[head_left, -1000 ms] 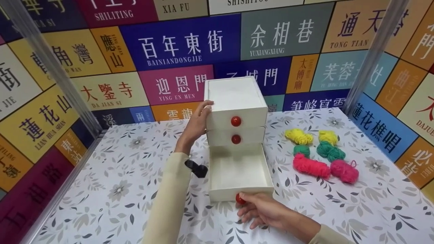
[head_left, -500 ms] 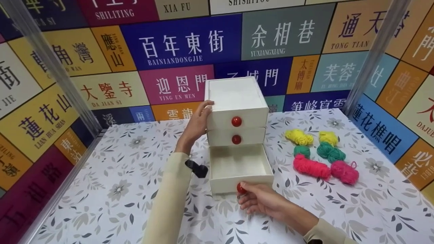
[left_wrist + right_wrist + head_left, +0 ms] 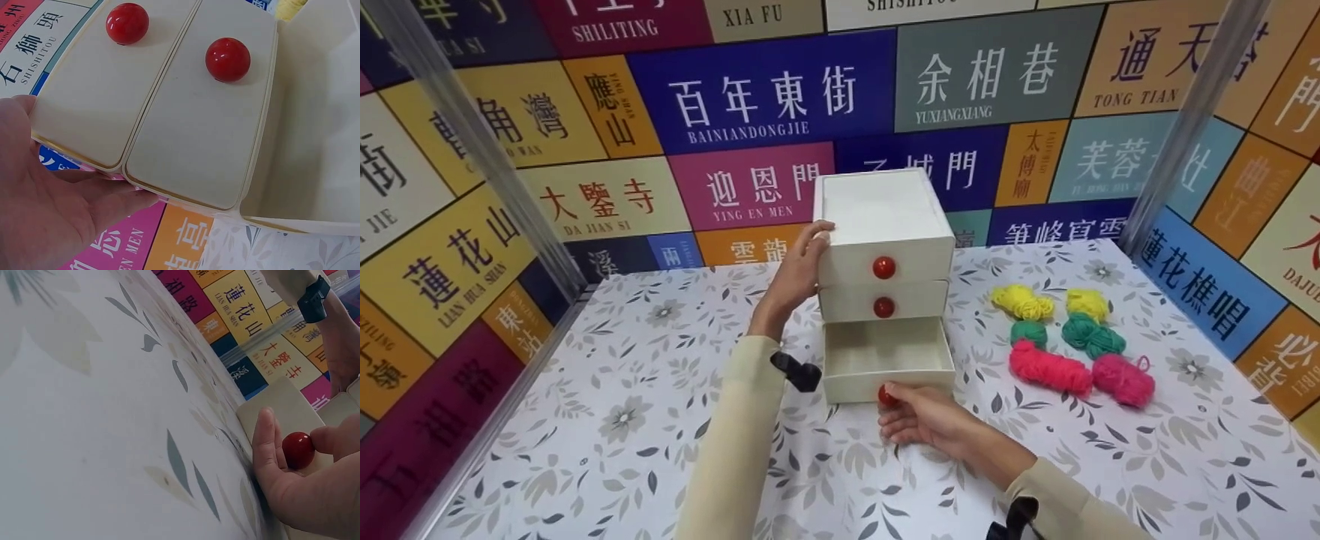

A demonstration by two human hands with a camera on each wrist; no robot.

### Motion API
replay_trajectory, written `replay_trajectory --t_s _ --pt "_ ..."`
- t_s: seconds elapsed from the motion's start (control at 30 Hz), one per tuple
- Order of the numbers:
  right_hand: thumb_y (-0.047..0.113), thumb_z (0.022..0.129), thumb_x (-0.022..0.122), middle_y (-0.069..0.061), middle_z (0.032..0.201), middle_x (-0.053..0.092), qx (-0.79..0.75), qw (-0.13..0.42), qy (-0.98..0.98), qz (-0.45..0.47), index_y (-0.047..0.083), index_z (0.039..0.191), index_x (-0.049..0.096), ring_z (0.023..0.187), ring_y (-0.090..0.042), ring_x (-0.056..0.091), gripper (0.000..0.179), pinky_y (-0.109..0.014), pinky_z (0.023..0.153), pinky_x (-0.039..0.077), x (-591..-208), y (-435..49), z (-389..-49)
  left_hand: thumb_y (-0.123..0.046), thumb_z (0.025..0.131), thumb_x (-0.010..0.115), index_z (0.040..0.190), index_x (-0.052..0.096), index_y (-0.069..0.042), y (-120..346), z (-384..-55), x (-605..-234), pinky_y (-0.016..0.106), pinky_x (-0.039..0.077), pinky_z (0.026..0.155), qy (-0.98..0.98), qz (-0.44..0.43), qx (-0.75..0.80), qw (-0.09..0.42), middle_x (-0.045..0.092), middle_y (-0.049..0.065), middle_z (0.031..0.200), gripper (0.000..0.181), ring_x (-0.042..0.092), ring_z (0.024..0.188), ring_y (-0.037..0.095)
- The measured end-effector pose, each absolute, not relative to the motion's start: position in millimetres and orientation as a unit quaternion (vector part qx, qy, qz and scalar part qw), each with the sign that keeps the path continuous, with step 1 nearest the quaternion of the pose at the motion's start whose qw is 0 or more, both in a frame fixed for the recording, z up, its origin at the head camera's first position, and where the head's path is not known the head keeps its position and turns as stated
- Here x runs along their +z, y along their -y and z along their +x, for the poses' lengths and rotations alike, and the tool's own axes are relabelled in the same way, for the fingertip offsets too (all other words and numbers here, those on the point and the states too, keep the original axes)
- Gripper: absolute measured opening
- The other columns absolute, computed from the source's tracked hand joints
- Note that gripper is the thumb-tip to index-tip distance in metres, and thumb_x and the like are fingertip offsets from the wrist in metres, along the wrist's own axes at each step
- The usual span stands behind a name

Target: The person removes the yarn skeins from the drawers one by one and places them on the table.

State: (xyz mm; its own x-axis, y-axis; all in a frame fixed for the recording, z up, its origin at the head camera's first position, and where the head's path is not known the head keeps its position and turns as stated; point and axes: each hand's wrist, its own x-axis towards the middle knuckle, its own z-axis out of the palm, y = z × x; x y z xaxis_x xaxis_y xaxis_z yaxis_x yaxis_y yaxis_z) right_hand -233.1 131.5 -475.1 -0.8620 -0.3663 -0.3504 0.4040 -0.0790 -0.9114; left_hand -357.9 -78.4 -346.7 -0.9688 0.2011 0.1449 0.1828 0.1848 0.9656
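Note:
A white drawer unit (image 3: 885,206) with red ball knobs stands at mid-table. Its two upper drawers are in, while the bottom drawer (image 3: 840,387) is partly out and its bare inside shows. With thumb and finger, my right hand (image 3: 934,424) pinches the bottom drawer's red knob (image 3: 298,450); the other fingers lie below the knob. My left hand (image 3: 797,270) rests on the unit's left side near the top. In the left wrist view, its fingers (image 3: 115,205) lie fairly straight along that side, beside the two upper drawer fronts (image 3: 191,124).
Right of the unit lie several yarn bundles: yellow (image 3: 1021,301), green (image 3: 1093,335), red (image 3: 1048,367) and magenta (image 3: 1123,380). The table has a leaf-patterned cloth (image 3: 630,457). Behind it stands a sign-covered wall (image 3: 765,90), with clear posts (image 3: 1177,135) at the corners.
My right hand has pushed the bottom drawer partway inward by its knob, away from the table's front. The left hand has stayed on the unit's side, and the yarn has not moved.

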Motion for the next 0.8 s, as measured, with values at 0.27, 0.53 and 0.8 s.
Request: replay_trajectory --t_s 0.27,0.53,0.8 --pt "0.035 0.102 0.055 -0.007 0.083 0.067 -0.734 0.244 -0.633 0.022 -0.013 0.120 0.054 0.069 -0.014 0.069 0.051 -0.023 0.064 0.059 -475 -126 -235 -0.032 0.109 0.034 0.142 0.045 -0.024 79 -358 -347 0.057 0.054 0.097 -0.767 0.130 0.629 0.007 0.050 0.020 0.137 0.036 0.059 0.113 0.035" --pt "0.031 0.102 0.053 -0.006 0.079 0.066 -0.741 0.215 -0.635 0.043 -0.008 0.116 0.054 0.066 -0.014 0.068 0.041 -0.022 0.061 0.059 -475 -123 -240 -0.033 0.109 0.034 0.141 0.045 -0.025 79 -358 -347 0.059 0.052 0.100 -0.769 0.127 0.627 0.010 0.049 0.019 0.139 0.035 0.058 0.117 0.035" --pt "0.029 0.102 0.054 -0.007 0.079 0.066 -0.741 0.198 -0.638 0.071 -0.004 0.115 0.055 0.068 -0.016 0.068 0.035 -0.023 0.062 0.059 -473 -122 -258 -0.034 0.108 0.035 0.141 0.046 -0.026 79 -357 -346 0.059 0.051 0.101 -0.770 0.123 0.626 0.012 0.048 0.018 0.141 0.035 0.057 0.118 0.035"
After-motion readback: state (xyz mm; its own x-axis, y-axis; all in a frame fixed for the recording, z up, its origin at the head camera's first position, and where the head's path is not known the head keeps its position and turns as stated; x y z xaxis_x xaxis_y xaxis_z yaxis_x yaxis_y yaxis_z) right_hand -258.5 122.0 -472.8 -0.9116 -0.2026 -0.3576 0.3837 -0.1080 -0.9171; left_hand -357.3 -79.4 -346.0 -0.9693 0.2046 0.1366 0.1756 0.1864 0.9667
